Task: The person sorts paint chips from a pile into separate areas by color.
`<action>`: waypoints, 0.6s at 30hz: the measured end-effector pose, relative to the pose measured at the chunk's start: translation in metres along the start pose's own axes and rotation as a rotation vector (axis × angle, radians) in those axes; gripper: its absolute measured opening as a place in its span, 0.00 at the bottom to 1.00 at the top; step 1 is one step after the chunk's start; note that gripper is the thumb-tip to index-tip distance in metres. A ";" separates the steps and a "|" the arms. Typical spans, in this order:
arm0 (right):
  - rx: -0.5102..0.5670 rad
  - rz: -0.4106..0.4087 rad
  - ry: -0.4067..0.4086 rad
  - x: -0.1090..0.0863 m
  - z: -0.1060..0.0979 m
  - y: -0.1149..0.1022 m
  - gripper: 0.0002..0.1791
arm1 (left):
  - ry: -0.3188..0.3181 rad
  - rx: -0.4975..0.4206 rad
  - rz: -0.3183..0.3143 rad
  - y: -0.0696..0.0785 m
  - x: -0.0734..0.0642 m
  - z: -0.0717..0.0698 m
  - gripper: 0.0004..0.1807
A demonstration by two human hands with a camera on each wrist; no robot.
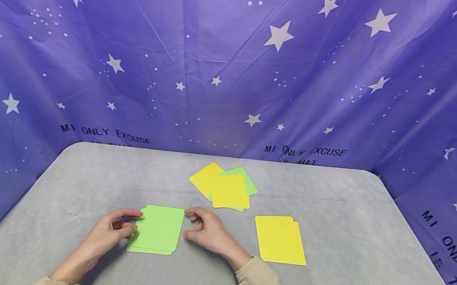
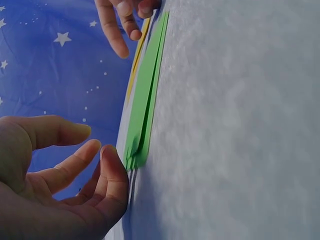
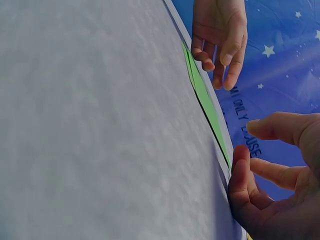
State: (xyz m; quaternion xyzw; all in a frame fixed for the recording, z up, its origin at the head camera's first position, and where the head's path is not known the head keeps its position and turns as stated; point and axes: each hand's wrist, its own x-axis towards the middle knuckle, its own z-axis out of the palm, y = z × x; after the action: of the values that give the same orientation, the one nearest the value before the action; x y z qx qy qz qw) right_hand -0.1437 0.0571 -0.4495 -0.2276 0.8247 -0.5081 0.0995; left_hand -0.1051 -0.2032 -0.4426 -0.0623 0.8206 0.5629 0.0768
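Observation:
A small stack of green square cards [image 1: 158, 229] lies on the table between the two hands, its cards slightly out of line; the layered edges [image 2: 145, 95] show in the left wrist view. At the stack's left edge is the left hand [image 1: 110, 230], thumb and fingers loosely bent and apart, holding nothing; whether a fingertip touches the cards I cannot tell. By the upper right corner hovers the right hand [image 1: 210, 232], also loosely bent, with a gap between thumb and fingers and nothing in it.
To the right of the right hand lies a yellow card stack [image 1: 281, 240]. Farther back, a loose overlapping pile mixes yellow cards [image 1: 230, 192] and green cards [image 1: 249, 181]. The grey table [image 1: 351, 250] ends at a purple star-printed curtain [image 1: 237, 68].

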 end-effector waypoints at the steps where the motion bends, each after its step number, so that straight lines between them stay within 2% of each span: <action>1: 0.008 -0.004 0.005 0.000 -0.002 0.001 0.24 | 0.000 -0.001 0.002 0.001 0.001 0.002 0.21; 4: 0.026 -0.033 0.018 -0.001 -0.008 0.006 0.23 | -0.004 -0.004 0.003 0.004 0.004 0.007 0.21; 11: 0.124 0.048 0.038 -0.003 -0.021 0.008 0.22 | -0.007 -0.026 0.018 0.011 0.010 0.020 0.21; 18: 0.142 0.049 0.072 -0.005 -0.039 0.011 0.22 | -0.016 -0.063 0.060 0.017 0.013 0.032 0.21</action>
State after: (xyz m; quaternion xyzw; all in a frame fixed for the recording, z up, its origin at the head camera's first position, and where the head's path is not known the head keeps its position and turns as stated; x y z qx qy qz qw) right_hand -0.1573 0.0948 -0.4420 -0.1813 0.7951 -0.5703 0.0983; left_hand -0.1195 -0.1669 -0.4408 -0.0355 0.8033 0.5911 0.0645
